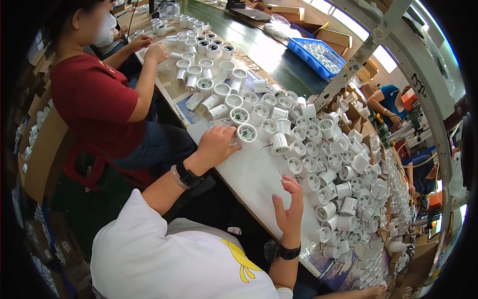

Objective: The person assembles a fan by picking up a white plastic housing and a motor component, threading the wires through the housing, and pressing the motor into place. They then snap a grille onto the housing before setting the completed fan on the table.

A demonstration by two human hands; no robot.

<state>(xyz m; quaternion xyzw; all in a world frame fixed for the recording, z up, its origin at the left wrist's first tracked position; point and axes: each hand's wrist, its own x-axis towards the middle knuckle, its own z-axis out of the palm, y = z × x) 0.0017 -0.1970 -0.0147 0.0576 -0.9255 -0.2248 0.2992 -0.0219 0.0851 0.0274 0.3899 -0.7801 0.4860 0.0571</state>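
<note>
My left hand [215, 148] reaches to the near edge of the table, its index finger and thumb around the side of a white round housing [247, 132] with a small green circuit board inside. Just behind it stands a similar white housing [239, 115], also with green showing in it. My right hand [290, 209] is raised over the white table top, fingers apart and holding nothing. To its right spreads a large heap of white cup-shaped housings [326, 211], many with spoked interiors and some with short wires.
A co-worker in a red shirt [94, 89] handles small parts at the left, beside rows of white housings [193, 71]. Beyond runs a dark green conveyor belt [259, 47] with a blue crate [318, 57]. A metal frame post [351, 65] rises at the right. Another forearm [366, 293] enters at the bottom.
</note>
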